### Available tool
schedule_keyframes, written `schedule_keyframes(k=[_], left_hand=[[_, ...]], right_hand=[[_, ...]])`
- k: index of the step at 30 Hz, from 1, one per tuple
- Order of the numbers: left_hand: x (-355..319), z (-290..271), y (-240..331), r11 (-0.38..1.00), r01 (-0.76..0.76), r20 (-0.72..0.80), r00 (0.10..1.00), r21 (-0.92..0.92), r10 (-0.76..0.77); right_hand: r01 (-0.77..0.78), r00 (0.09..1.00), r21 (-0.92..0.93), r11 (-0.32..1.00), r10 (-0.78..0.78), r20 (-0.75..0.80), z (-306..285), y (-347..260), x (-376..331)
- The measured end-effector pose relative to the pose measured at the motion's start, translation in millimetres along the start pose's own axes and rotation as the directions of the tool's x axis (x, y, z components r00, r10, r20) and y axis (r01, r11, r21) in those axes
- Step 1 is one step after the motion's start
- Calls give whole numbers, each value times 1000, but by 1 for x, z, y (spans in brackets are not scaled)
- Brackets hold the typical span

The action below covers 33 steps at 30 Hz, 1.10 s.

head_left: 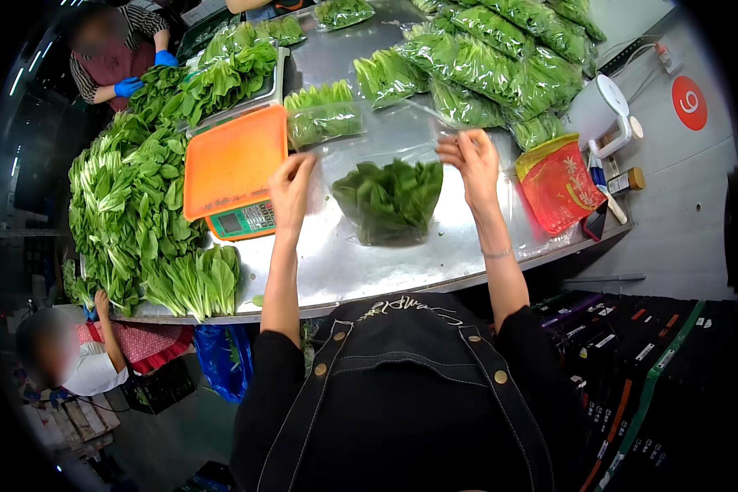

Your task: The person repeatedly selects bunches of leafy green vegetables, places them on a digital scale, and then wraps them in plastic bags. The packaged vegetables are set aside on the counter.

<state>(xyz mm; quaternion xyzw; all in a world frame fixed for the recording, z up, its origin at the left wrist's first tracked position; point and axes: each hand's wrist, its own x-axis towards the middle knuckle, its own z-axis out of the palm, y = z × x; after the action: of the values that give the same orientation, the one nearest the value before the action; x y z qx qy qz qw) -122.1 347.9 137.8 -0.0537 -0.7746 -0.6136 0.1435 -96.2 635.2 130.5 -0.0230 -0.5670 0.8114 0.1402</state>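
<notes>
Left hand point(293, 184) and right hand point(471, 162) pinch the upper sides of a clear bag of leafy greens point(389, 201) on the metal table point(344, 275). An orange-topped scale point(236, 164) stands between left hand and heaped loose greens point(131, 197); beyond the right are filled bags point(500, 66), a red packet point(556, 187), a white jug point(597, 111).

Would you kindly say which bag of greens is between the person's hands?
The front bag, its clear top spread between the left hand and right hand; the others lie farther back.
</notes>
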Motion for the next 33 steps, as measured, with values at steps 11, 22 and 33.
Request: schedule_keyframes(k=[11,22,33], left_hand=[[-40,2,-45,954,128,304,952,-271,-41],[-110,42,-141,671,729,388,661,-134,-642],[-114,22,-106,665,746,512,571,3,-642]], right_hand=[[53,983,60,997,-63,174,-59,38,-17],[-370,925,-422,828,372,-80,-100,126,-90],[189,951,-909,371,-302,74,-29,78,-118]])
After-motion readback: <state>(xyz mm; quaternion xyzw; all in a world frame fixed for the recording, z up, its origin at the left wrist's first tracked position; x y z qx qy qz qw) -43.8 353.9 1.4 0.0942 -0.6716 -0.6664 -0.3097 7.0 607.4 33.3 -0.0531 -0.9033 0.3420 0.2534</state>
